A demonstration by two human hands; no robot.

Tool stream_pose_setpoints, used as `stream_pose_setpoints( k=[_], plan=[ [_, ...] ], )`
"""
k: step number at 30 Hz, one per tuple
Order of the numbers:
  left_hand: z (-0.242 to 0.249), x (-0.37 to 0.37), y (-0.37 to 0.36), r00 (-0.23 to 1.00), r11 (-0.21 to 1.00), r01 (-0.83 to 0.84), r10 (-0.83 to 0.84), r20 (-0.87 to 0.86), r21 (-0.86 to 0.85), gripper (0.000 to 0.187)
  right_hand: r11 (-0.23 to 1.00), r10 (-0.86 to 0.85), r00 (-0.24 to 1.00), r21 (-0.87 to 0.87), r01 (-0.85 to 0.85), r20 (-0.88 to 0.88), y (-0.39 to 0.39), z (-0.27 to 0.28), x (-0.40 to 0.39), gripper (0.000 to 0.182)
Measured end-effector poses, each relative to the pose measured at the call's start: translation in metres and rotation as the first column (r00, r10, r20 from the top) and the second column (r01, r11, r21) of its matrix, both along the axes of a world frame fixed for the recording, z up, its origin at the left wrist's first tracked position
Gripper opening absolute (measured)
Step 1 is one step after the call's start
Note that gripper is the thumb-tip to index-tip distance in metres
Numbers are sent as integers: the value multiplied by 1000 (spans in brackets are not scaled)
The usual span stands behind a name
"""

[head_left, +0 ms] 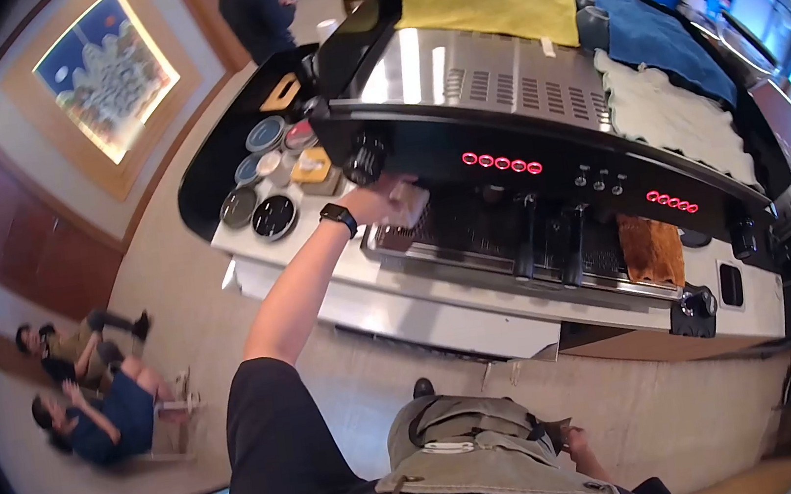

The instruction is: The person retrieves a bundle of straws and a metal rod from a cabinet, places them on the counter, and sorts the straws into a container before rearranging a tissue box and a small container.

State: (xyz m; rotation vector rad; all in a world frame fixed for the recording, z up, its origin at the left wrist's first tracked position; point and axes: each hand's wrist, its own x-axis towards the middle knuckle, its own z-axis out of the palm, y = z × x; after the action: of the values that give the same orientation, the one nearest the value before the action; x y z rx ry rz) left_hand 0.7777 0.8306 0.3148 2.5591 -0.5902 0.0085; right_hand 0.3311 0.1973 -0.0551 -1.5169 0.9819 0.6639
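Note:
My left hand (386,203), with a dark watch above it, reaches to the left end of the espresso machine (421,130). Its fingers are closed on a pale cloth (410,206), slightly blurred, over the left side of the drip tray (459,244). A black knob (366,158) sits just above this hand. Low beside my apron (482,468), my right hand (575,439) has its fingers curled at a small dark brown piece, which I cannot make out. A brown cloth (651,250) lies over the tray's right part.
Several round lidded containers (274,217) stand on the counter left of the machine. Yellow (484,1), blue (651,38) and white (675,109) cloths lie on top of it. Two people (105,411) sit at the left; another person (255,17) stands behind.

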Motion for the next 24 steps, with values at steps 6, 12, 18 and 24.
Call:
stream_pose_setpoints(
  k=[6, 12, 18, 24],
  plan=[
    [-56, 76, 22, 942, 973, 216, -185, -281, 84, 77, 983, -181, 981, 7, 181, -69, 107, 25, -75, 37],
    [-18, 55, 24, 926, 981, 180, -192, -325, -68, 64, 997, -7, 995, -74, 0, -97, 169, 58, -102, 38],
    [-24, 18, 13, 980, 833, 25, -129, -150, -553, 49, 995, -26, 994, -102, 15, -109, 181, 30, -80, 39],
    [-52, 7, -2, 994, 783, -104, 103, -37, -613, 68, 988, -20, 994, -152, 4, -103, 169, 2, -48, 41]
  ],
)
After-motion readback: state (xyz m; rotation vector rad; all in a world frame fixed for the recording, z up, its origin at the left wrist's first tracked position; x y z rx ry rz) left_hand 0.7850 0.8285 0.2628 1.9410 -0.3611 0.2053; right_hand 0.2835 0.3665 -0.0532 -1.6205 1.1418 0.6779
